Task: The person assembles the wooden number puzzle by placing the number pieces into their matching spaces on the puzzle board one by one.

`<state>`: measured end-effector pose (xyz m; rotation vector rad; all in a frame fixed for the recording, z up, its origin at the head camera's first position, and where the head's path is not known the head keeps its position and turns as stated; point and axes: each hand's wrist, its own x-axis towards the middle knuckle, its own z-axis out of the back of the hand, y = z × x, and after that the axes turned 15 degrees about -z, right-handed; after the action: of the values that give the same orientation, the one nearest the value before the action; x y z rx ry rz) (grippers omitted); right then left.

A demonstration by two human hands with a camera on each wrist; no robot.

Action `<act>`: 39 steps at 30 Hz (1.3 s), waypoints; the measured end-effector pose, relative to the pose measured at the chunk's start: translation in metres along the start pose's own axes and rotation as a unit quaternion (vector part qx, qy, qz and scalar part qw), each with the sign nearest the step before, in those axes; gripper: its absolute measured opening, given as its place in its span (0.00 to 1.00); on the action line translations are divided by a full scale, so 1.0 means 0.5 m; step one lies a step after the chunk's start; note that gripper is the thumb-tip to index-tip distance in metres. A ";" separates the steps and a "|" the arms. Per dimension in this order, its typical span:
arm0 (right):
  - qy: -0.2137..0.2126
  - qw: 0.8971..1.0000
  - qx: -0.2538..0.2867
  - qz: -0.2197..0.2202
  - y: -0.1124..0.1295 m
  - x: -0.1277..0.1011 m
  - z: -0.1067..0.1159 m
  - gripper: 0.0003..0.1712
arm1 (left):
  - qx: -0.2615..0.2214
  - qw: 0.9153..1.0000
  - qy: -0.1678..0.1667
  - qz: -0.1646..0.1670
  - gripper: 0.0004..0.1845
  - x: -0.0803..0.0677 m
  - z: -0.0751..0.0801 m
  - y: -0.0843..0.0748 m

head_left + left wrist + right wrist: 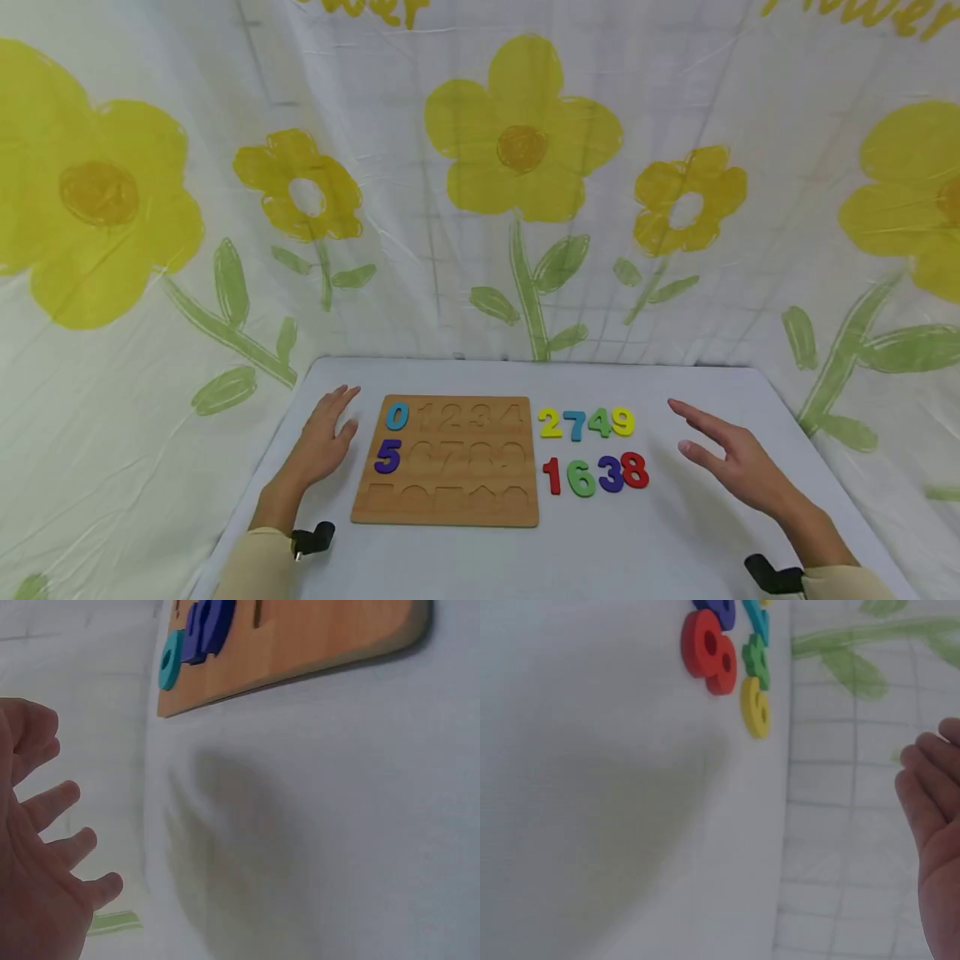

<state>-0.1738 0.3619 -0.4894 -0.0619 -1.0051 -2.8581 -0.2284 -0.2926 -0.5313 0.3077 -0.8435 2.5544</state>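
A wooden number puzzle board [457,504] lies on the table, with a blue 0 [397,416] and a purple 5 [387,457] at its left side. To its right are loose number pieces in two rows: a yellow 2 [551,423], blue 7 [575,425], green 4 [599,422] and yellow 9 [623,422] above; a red 1 [552,476], green 6 [581,478], purple 3 [611,473] and red 8 [635,470] below. My left hand [318,442] hovers left of the board, fingers spread and holding nothing. Right of the pieces, my right hand [738,467] is raised, fingers extended, also holding nothing.
The white table [450,567] carries the board and pieces. Behind it and along both sides hangs a white curtain [405,292] printed with yellow flowers. Dark wrist straps [313,539] sit at the ends of the beige sleeves [258,567].
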 end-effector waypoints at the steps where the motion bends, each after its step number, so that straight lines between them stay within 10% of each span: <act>1: -0.001 1.000 0.001 0.000 -0.002 0.001 -0.003 0.34 | -0.001 1.000 0.008 0.003 0.32 0.000 -0.007 0.002; 24: 0.057 0.998 -0.013 -0.035 -0.045 0.010 -0.100 0.36 | -0.022 0.989 0.137 0.049 0.32 0.031 -0.063 0.032; 39: 0.082 0.994 0.008 -0.066 -0.056 0.025 -0.136 0.38 | -0.032 0.992 0.115 0.043 0.34 0.021 -0.078 0.043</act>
<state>-0.1896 0.3399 -0.5586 0.2447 -1.0358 -2.9130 -0.2508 -0.2810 -0.5696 -0.0426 -0.8636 2.5723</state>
